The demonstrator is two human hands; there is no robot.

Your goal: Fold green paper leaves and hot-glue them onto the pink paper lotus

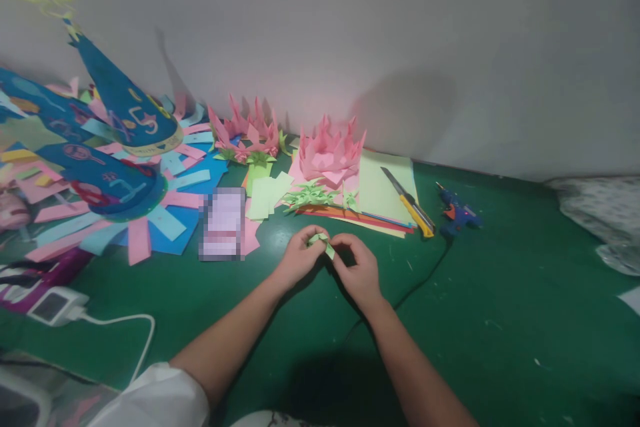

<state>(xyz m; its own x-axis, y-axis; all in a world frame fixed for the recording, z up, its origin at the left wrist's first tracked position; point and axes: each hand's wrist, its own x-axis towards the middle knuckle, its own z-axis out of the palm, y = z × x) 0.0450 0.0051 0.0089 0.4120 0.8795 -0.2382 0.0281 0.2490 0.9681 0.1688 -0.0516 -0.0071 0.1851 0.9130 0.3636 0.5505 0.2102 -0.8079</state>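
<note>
Between both hands is a small folded piece of light green paper (320, 239). My left hand (301, 255) is closed on its left side, and the fingers of my right hand (356, 267) pinch its lower right end. Parts of the paper are hidden by the fingers. Just beyond the hands lie folded green paper leaves (310, 195) on a stack of coloured paper (387, 187). A pink folded-paper crown (331, 155) stands behind them, and another pink paper crown (249, 133) is to its left.
A yellow utility knife (410, 203) rests on the paper stack's right edge. Right of it lies a blue glue gun (457, 210), its cord trailing toward me. A phone (223, 223), green paper slips (265, 197), blue cone hats (120, 93) and a white charger (57, 305) occupy the left.
</note>
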